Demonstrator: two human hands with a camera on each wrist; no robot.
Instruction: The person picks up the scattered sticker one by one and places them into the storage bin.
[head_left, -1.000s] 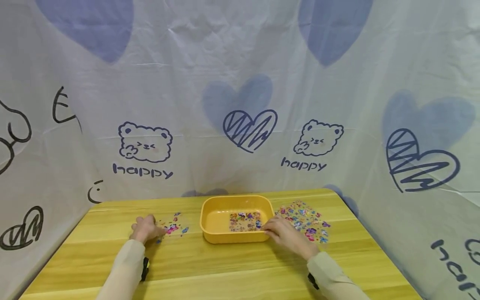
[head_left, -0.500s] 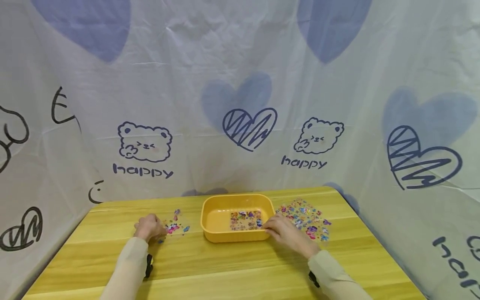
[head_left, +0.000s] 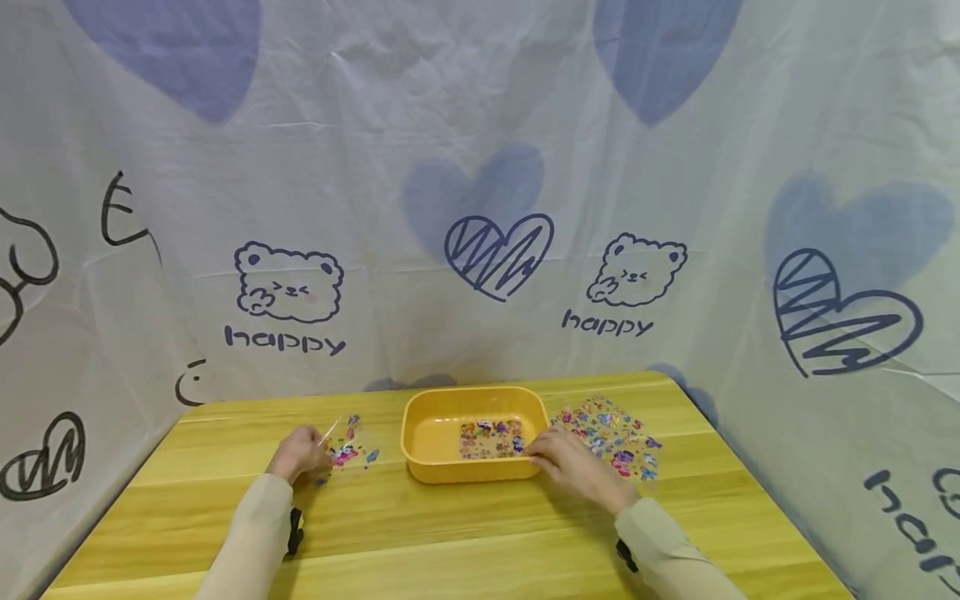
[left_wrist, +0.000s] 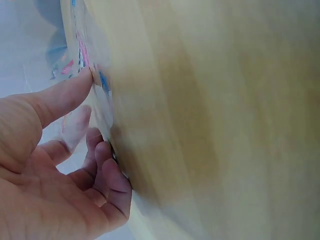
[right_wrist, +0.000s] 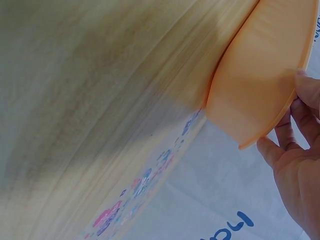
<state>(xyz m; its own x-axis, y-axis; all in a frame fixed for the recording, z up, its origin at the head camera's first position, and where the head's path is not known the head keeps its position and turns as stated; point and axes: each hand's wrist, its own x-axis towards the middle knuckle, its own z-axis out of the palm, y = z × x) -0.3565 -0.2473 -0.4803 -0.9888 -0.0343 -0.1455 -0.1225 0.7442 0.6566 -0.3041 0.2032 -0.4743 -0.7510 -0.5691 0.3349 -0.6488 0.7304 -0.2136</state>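
Note:
In the head view my left hand (head_left: 298, 452) is at the left end of a clear sticker sheet (head_left: 345, 454) with pink and blue pictures, lying on the table. A glossy clear edge of it rises beside the fingers. The left wrist view shows the thumb (left_wrist: 75, 92) on the sheet and clear film between it and the curled fingers. My right hand (head_left: 573, 468) grips the front right corner of a yellow plastic tub (head_left: 472, 472); its thumb and fingers pinch the rim in the right wrist view. Another sticker sheet (head_left: 491, 440) lies inside the tub.
Right of the tub, several colourful sticker sheets (head_left: 611, 437) are spread on the wood-grain table (head_left: 450, 542). A pale curtain (head_left: 390, 167) printed with hearts and bears hangs behind and along both sides. A black band sits at each wrist.
My left hand has shifted slightly to the right, and an edge of the clear sheet now stands up beside its fingers. My right hand keeps its hold on the tub's rim.

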